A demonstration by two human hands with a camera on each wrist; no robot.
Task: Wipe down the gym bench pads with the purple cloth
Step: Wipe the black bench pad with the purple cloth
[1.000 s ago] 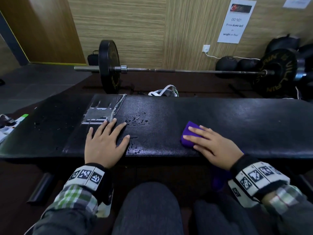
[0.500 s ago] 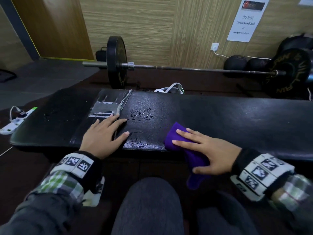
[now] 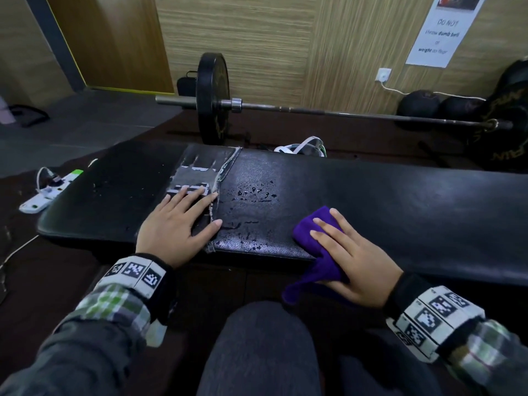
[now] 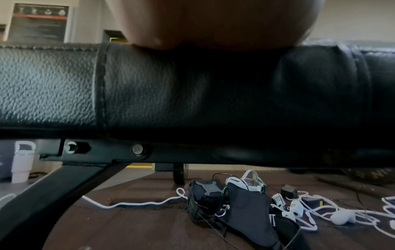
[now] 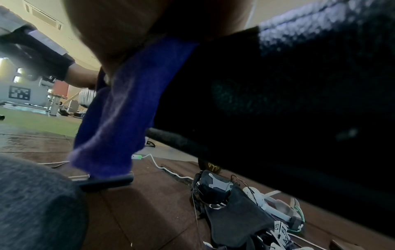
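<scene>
The black gym bench pad (image 3: 400, 201) runs across the head view, with water droplets (image 3: 254, 192) left of centre and a torn, taped patch (image 3: 197, 172) beside them. My left hand (image 3: 174, 227) rests flat on the pad over that patch, fingers spread and holding nothing. My right hand (image 3: 354, 252) presses the purple cloth (image 3: 311, 227) onto the pad's front edge with straight fingers, just right of the droplets. Part of the cloth (image 5: 128, 104) hangs down over the pad's front side (image 5: 278, 101). The left wrist view shows only my palm heel (image 4: 213, 22) on the pad (image 4: 149, 88).
A barbell (image 3: 314, 110) with a black plate (image 3: 213, 98) lies on the floor behind the bench. A white power strip (image 3: 48, 192) sits at the left. Cables and a dark pouch (image 4: 235, 203) lie under the bench. My knees (image 3: 257, 352) are close to the front edge.
My right hand has slid the cloth left along the pad towards the droplets, and more cloth now hangs over the front edge. The left hand has stayed flat in place.
</scene>
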